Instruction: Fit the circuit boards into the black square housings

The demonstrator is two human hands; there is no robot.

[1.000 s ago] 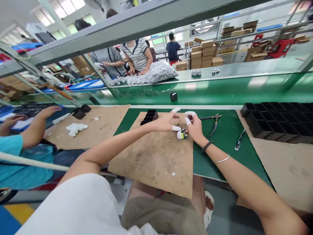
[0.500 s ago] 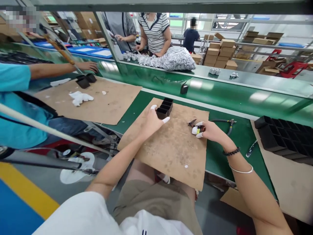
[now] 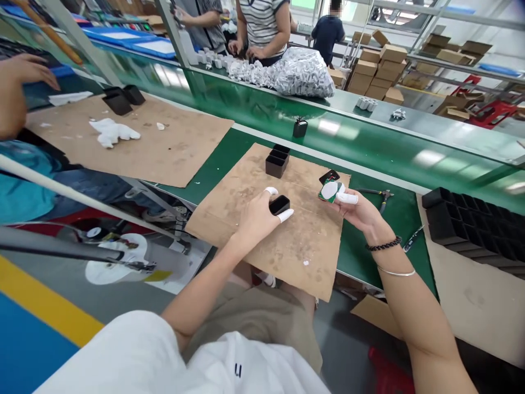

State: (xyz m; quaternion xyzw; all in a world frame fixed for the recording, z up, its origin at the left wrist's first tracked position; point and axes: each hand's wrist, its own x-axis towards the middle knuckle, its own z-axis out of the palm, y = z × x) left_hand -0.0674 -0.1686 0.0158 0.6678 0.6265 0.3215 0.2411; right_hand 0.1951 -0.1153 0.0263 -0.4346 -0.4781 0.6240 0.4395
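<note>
My left hand (image 3: 262,216), with white finger cots, is closed around a small black plastic housing (image 3: 279,204) just above the brown cardboard mat (image 3: 262,246). My right hand (image 3: 356,208) is closed on a small green circuit board with a white round part (image 3: 330,190), held up over the mat's right edge. A short row of black housings (image 3: 278,161) sits at the far end of the mat, beyond my left hand.
Pliers (image 3: 377,194) lie on the green bench right of the mat. A black compartment tray (image 3: 476,230) stands at the right. A lone black housing (image 3: 299,128) rides the green conveyor (image 3: 369,145). A co-worker's arm (image 3: 16,87) is at the left; people sort white parts (image 3: 295,76) beyond.
My left hand took one black housing from the row and drew it toward me. My right hand lifted the circuit board off the mat. The view tilted downward.
</note>
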